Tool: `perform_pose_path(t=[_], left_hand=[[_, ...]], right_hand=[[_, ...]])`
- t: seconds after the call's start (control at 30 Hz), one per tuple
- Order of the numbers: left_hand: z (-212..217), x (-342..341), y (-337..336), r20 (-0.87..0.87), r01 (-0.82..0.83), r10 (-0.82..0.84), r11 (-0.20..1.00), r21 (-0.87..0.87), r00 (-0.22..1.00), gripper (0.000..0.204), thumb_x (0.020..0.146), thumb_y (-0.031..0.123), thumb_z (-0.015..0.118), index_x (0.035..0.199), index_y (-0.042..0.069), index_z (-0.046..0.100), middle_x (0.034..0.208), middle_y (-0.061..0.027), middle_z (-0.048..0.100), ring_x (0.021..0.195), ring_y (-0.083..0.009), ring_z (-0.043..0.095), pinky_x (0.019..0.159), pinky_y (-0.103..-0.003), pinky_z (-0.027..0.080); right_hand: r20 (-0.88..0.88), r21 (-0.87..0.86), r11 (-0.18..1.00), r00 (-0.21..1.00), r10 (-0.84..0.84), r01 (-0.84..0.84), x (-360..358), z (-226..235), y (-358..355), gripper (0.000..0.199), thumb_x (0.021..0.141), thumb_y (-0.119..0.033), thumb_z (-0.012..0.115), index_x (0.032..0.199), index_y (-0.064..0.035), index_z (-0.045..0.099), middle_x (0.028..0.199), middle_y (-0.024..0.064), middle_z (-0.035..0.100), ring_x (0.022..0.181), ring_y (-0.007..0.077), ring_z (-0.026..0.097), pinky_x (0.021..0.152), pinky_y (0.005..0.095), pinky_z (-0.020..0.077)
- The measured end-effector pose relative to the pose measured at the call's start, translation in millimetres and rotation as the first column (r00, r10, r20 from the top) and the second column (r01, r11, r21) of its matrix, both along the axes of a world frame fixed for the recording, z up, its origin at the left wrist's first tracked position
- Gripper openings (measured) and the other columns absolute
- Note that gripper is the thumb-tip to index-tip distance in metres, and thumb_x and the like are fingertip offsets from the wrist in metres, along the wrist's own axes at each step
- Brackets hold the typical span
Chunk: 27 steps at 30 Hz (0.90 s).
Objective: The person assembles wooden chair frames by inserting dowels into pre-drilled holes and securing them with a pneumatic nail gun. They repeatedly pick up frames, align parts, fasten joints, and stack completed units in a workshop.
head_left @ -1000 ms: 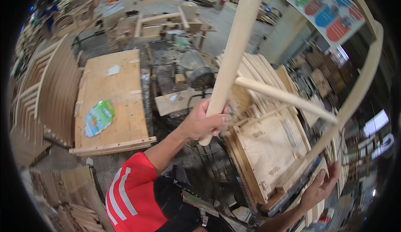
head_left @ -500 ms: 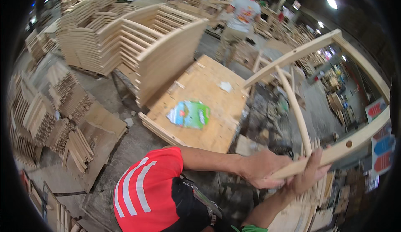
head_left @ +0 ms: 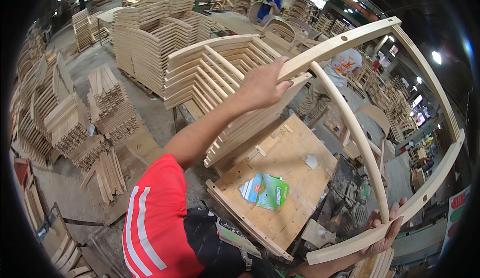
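Note:
I hold up a pale wooden frame [head_left: 350,41] of two curved rails, joined by a flat bar at the far end and a round stretcher rod [head_left: 356,128] between them. The near end of its upper rail is in my left hand [head_left: 262,85], fingers closed around it. Lower down, my right hand [head_left: 387,233] wraps around the other rail where the rod meets it; part of that hand is hidden behind the wood. Beneath the frame lies a plywood board [head_left: 260,148] with a blue and green plastic packet [head_left: 267,191] on it.
Left of the board stands a tall stack of similar frames [head_left: 200,73], with another stack [head_left: 135,43] behind it. Piles of cut slats [head_left: 112,108] lie on the floor at left. Power tools [head_left: 360,198] sit right of the board. A person [head_left: 340,70] stands beyond it.
My left hand has moved from the lower rail, next to my right hand, up to the upper rail's near end. The view has shifted, and the frame now tilts differently.

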<state>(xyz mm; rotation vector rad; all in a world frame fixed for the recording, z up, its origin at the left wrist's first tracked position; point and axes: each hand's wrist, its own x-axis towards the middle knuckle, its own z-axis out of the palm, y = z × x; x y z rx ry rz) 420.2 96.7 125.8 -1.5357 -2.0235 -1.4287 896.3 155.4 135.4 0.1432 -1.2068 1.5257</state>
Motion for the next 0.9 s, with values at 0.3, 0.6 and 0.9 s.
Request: perform_pose_path(t=[0.3,0.6,0.9], left_hand=[[-27,-87,-69,0.295,-0.183,0.241,0.960,-0.210,0.925,0.051,0.092,0.037,0.077,0.130,0.005,0.069,0.105,-0.0198,0.078,0.097,-0.0361,0.076,0.090,-0.045,0.059],[-33,-270,-100,-0.027,-0.395,0.406,0.869,-0.299,0.914,0.049,0.087,0.040,0.079,0.125,0.010,0.076,0.112,-0.0190,0.078,0.104,-0.0378,0.074,0.093,-0.047,0.057],[-53,-409,-63,0.015,-0.307,0.344,0.855,-0.418,0.939,0.044,0.084,0.040,0.078,0.115,0.008,0.079,0.109,-0.0215,0.078,0.104,-0.0387,0.074,0.092,-0.047,0.057]], right_hand=[[0.417,-0.123,0.920,0.860,-0.294,0.373,-134,-35,42,0.033,0.103,-0.015,0.071,0.130,-0.0002,0.059,0.095,0.0010,0.066,0.077,0.0096,0.065,0.066,0.0229,0.0543],[0.550,-0.193,0.964,0.834,-0.049,0.184,-328,-70,99,0.023,0.101,-0.018,0.075,0.113,0.0002,0.068,0.094,0.0016,0.070,0.078,0.0090,0.066,0.070,0.0271,0.0543],[0.688,-0.154,0.931,0.712,-0.139,0.331,-464,-89,129,0.028,0.096,-0.026,0.078,0.105,-0.0004,0.070,0.089,0.0031,0.071,0.073,0.0106,0.066,0.064,0.0281,0.0525]])
